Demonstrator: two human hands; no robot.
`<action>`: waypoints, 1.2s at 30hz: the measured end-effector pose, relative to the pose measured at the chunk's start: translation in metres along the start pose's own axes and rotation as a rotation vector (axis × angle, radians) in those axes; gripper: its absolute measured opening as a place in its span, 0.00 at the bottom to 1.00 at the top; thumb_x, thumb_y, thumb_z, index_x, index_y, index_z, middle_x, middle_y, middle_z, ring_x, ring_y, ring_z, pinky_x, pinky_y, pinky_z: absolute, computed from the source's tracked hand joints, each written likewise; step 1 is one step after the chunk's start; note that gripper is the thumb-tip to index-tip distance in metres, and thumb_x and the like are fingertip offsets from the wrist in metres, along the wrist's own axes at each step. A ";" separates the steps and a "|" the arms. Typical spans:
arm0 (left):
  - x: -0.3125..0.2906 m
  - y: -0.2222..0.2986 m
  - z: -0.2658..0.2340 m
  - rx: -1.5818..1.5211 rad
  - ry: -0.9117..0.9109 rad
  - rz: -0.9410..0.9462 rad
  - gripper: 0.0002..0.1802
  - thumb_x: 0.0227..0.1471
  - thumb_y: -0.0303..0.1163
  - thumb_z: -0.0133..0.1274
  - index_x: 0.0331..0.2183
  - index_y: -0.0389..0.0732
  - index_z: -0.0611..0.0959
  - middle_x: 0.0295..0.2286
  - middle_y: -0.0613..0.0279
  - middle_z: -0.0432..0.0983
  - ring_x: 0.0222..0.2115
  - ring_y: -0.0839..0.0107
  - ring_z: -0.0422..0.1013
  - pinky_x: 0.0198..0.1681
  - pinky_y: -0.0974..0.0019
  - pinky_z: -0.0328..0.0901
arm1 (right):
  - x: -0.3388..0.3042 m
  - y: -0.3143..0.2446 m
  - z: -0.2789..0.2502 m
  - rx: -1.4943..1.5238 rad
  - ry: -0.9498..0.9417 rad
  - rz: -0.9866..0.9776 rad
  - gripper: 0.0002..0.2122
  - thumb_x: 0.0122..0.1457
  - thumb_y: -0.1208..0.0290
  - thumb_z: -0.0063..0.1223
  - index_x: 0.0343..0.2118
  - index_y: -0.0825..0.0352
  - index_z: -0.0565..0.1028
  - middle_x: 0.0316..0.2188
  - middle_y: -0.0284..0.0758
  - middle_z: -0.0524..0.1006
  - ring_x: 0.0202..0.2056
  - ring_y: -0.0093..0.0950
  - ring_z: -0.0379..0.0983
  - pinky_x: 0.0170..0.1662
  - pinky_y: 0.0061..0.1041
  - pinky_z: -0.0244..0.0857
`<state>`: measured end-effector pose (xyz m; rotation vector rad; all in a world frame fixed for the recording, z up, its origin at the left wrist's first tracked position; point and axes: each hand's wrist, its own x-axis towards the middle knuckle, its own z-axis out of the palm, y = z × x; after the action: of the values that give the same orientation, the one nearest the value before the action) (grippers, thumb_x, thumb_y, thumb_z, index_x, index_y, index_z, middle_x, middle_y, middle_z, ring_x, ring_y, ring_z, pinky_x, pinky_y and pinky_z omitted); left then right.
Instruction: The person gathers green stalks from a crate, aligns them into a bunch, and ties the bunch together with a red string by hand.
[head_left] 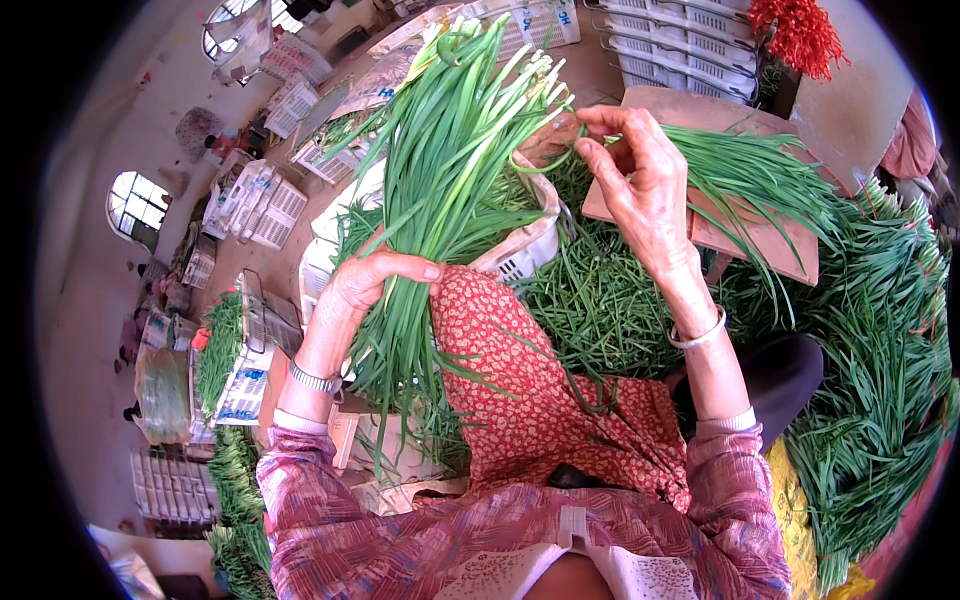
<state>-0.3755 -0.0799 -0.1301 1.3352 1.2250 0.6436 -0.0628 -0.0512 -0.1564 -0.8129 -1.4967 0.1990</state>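
Observation:
My left hand [365, 275] is wrapped round a large bunch of green garlic chives [445, 160], thumb across the stalks. The bunch stands nearly upright in front of me, pale stem ends at its upper right and leaf tips hanging below the hand. Beside those pale ends, my right hand [640, 170] pinches a thin curling chive blade [530, 168] between thumb and fingertips. Just beyond this hand, more chives [750, 175] lie across a wooden board [675, 102]. A red flowered apron [540, 400] covers my lap below the bunch.
Loose chive leaves [610, 310] heap up between my lap and the board. A white plastic crate [530, 255] stands behind the bunch. To the right lies a big chive pile [880, 330]. Stacked crates [680, 50] and a bundle of red ties [797, 35] are at the far right.

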 end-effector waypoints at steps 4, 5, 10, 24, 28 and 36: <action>0.001 -0.014 0.001 -0.044 -0.020 0.001 0.27 0.35 0.25 0.63 0.43 0.32 0.77 0.28 0.54 0.78 0.25 0.63 0.76 0.34 0.61 0.71 | 0.001 0.008 0.011 -0.077 -0.075 -0.006 0.17 0.51 0.66 0.65 0.45 0.60 0.76 0.33 0.35 0.71 0.26 0.28 0.76 0.31 0.30 0.70; 0.001 -0.017 -0.002 -0.044 -0.018 -0.007 0.27 0.35 0.25 0.63 0.43 0.32 0.77 0.28 0.54 0.78 0.25 0.63 0.76 0.34 0.61 0.71 | 0.002 0.009 0.019 -0.075 -0.080 -0.042 0.17 0.52 0.65 0.65 0.44 0.60 0.76 0.33 0.35 0.71 0.26 0.30 0.76 0.30 0.30 0.70; -0.001 -0.022 -0.005 -0.051 -0.069 -0.038 0.30 0.34 0.24 0.62 0.45 0.33 0.76 0.26 0.54 0.77 0.25 0.63 0.75 0.32 0.61 0.71 | 0.012 0.034 0.039 -0.273 -0.029 -0.228 0.09 0.56 0.66 0.59 0.36 0.61 0.74 0.26 0.37 0.72 0.25 0.38 0.76 0.29 0.36 0.70; -0.006 -0.049 -0.027 0.466 0.176 0.083 0.24 0.36 0.23 0.64 0.40 0.34 0.78 0.27 0.63 0.79 0.28 0.76 0.74 0.36 0.69 0.69 | -0.003 0.034 -0.006 -0.171 -0.405 0.177 0.21 0.58 0.53 0.58 0.44 0.68 0.77 0.30 0.40 0.82 0.28 0.34 0.80 0.34 0.32 0.72; 0.008 -0.066 -0.030 0.593 0.258 0.324 0.33 0.34 0.26 0.65 0.48 0.38 0.77 0.32 0.61 0.82 0.34 0.67 0.78 0.43 0.64 0.71 | 0.002 0.020 0.038 -0.204 -0.339 0.079 0.16 0.57 0.58 0.59 0.38 0.67 0.77 0.23 0.42 0.80 0.26 0.38 0.78 0.32 0.35 0.71; 0.006 -0.063 -0.022 0.969 0.459 0.275 0.37 0.35 0.30 0.65 0.52 0.42 0.74 0.37 0.51 0.82 0.40 0.53 0.78 0.46 0.58 0.71 | -0.002 0.090 0.006 -0.567 -0.136 0.086 0.09 0.58 0.62 0.57 0.36 0.59 0.81 0.24 0.37 0.80 0.29 0.38 0.79 0.34 0.38 0.72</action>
<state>-0.4115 -0.0793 -0.1871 2.2679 1.8625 0.5757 -0.0365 0.0148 -0.2114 -1.3377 -1.6716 -0.1186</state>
